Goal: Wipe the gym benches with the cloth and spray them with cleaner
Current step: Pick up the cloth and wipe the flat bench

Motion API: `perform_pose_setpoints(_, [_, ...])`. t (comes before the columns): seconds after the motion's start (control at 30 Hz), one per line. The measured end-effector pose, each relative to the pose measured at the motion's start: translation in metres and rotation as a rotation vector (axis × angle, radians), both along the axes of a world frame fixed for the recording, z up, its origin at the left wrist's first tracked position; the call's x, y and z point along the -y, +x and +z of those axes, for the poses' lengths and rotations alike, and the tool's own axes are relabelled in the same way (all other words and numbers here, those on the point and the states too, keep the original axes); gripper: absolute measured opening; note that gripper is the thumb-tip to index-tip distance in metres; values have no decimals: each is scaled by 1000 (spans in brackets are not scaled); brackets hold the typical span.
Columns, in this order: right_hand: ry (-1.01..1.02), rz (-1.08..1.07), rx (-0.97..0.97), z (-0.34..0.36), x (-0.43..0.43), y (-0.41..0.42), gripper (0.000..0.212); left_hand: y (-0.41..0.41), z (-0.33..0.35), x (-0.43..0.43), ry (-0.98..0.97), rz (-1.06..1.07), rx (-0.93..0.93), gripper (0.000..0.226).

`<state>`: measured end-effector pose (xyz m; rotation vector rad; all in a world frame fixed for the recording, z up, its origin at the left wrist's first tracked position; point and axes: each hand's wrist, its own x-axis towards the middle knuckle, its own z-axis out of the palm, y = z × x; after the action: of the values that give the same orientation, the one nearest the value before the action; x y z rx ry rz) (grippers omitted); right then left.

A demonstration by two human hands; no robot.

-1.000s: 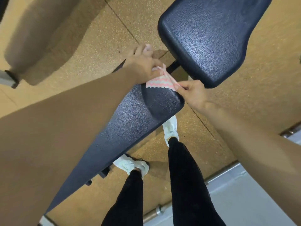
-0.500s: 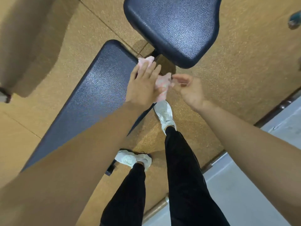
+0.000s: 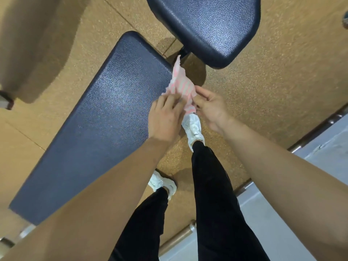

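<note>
A long dark blue padded bench (image 3: 98, 125) runs from lower left toward the centre. Its separate seat pad (image 3: 211, 25) sits at the top. A pink and white striped cloth (image 3: 181, 84) hangs crumpled off the long pad's right edge, one corner pointing up toward the gap between the pads. My left hand (image 3: 165, 117) grips the cloth's lower left part at the bench edge. My right hand (image 3: 211, 108) pinches the cloth's lower right part, just right of the bench. No spray bottle is in view.
The floor (image 3: 273, 87) is speckled tan rubber. My legs in black trousers and white shoes (image 3: 194, 129) stand right beside the bench. A metal rail (image 3: 178, 240) borders a pale grey floor at lower right. A tan upholstered shape (image 3: 32, 44) fills the upper left.
The view has shifted, so the bench sits more to the left. Both hands moved down along the bench edge, and the right hand, which had let go, now pinches the cloth again.
</note>
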<state>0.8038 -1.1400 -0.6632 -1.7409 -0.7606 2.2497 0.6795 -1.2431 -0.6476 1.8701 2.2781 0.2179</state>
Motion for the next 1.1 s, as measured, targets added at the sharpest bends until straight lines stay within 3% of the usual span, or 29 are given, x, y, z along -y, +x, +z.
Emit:
perform_pose_setpoints(0.1, [34, -55, 27, 3, 9, -2, 39, -2, 2, 9, 10, -24, -9, 19])
perform_pose_setpoints(0.23, [144, 15, 144, 6, 22, 1, 37, 1, 6, 18, -36, 8, -5, 19])
perform_pose_setpoints(0.4, [148, 11, 183, 19, 36, -5, 5, 7, 6, 63, -140, 55, -10, 14])
perform_pose_setpoints(0.57, [73, 111, 121, 13, 74, -24, 10, 13, 6, 118, -169, 240, 71, 7])
perform_pose_setpoints(0.77, [-20, 23, 63, 8, 126, -43, 14, 17, 10, 182, -180, 492, 105, 8])
perform_pose_setpoints(0.83, [-66, 21, 49, 9, 144, -46, 14, 17, 15, 202, -186, 618, 172, 12])
perform_pose_setpoints(0.93, [-146, -21, 33, 10, 170, -52, 36, 22, 14, 233, -183, 878, 306, 20])
perform_pose_setpoints(1.1, [-235, 13, 17, 10, 213, -68, 27, 25, 4, 266, -38, 1473, 476, 17])
